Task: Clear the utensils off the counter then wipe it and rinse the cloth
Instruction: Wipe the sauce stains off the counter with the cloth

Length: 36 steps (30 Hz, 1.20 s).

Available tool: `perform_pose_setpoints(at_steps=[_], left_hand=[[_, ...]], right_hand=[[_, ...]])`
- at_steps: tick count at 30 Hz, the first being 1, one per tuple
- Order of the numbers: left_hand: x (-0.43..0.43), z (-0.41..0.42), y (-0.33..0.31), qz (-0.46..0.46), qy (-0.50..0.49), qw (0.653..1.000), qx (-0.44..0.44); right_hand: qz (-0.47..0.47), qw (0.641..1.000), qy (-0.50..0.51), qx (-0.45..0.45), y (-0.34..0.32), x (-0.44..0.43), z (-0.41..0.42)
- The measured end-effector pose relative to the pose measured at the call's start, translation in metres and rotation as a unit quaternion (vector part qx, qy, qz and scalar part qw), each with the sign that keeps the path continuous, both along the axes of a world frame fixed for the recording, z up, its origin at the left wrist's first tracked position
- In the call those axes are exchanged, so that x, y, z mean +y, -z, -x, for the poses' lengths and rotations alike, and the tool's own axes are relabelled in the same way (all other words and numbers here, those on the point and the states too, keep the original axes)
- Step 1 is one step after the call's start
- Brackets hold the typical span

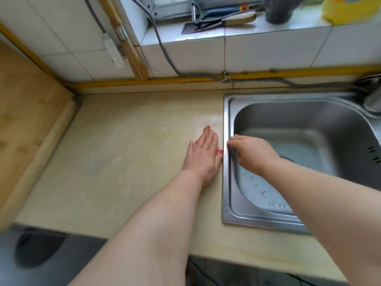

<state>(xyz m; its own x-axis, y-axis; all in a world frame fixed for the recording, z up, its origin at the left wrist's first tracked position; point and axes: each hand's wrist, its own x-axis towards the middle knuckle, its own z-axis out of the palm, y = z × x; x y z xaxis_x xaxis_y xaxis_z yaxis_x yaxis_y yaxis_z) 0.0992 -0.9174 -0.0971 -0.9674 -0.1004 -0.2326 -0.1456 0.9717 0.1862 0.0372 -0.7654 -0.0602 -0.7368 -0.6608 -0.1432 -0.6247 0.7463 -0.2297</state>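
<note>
My left hand lies flat on the beige counter, just left of the sink. It presses down a red cloth; only small red edges show past the fingertips and by the thumb. My right hand hovers inside the steel sink, fingers curled and cupped against the left rim, beside the cloth. Nothing shows in it. No utensils lie on the counter.
A wooden cutting board leans at the left end of the counter. Knives and a peeler, a dark cup and a yellow bottle sit on the tiled sill. A bamboo brush hangs on the wall. The tap base is at far right.
</note>
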Motion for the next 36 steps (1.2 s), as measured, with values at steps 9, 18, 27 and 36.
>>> perform_pose_setpoints(at_steps=[9,18,27,36], left_hand=[[-0.002,-0.091,-0.003,0.014,-0.084,0.996,-0.029],[-0.083,-0.187,-0.001,0.051,-0.218,0.973,-0.049],[-0.041,-0.206,0.002,0.018,-0.156,0.988,0.004],[0.02,-0.219,0.007,-0.04,-0.061,0.996,0.051]], right_hand=[[-0.021,0.999,-0.037,0.009,-0.01,-0.046,-0.041],[-0.061,0.998,0.004,0.011,0.004,-0.028,-0.104],[-0.072,0.989,0.13,0.002,0.002,0.052,-0.127],[-0.067,0.979,0.193,0.027,0.003,0.105,-0.161]])
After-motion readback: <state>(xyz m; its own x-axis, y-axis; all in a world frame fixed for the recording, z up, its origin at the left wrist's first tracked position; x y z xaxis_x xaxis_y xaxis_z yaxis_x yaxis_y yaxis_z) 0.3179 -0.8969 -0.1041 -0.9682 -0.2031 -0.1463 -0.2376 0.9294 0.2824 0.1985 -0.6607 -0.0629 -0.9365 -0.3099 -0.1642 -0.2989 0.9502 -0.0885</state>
